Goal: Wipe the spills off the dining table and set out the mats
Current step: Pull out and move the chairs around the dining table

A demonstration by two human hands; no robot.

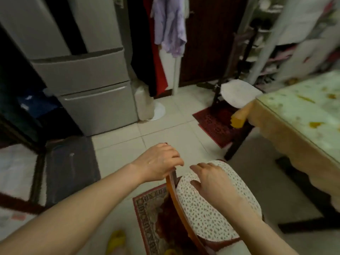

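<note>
Pale floor tiles [165,129] are running across the room, with a grey fridge [88,85] standing at the left and a purple garment [169,26] hanging beside a dark door. At the right edge, the table [276,126] is showing a glossy pale top, and orange-yellow spills [315,124] are lying on it, scattered well apart; the view there is blurred. No cloth or table mat is showing anywhere in this view.

The person is leaning over a chair [176,203] near the table's side. The left hand [160,162] is grasping the top of the chair's orange wooden back, fingers curled over the rail. The right hand [213,181] is resting on the dotted cushion [207,218] covering the seat, fingers loose and slightly spread, gripping nothing. A patterned red rug [149,208] is lying on the floor under this chair.

Farther off, a second chair [237,94] with a white seat cover is standing just beside the table's corner, over another red rug [215,124]. A dark mat [71,166] is lying on the floor in front of the fridge. Something yellow [116,240] is showing at the bottom edge, too blurred to tell.
</note>
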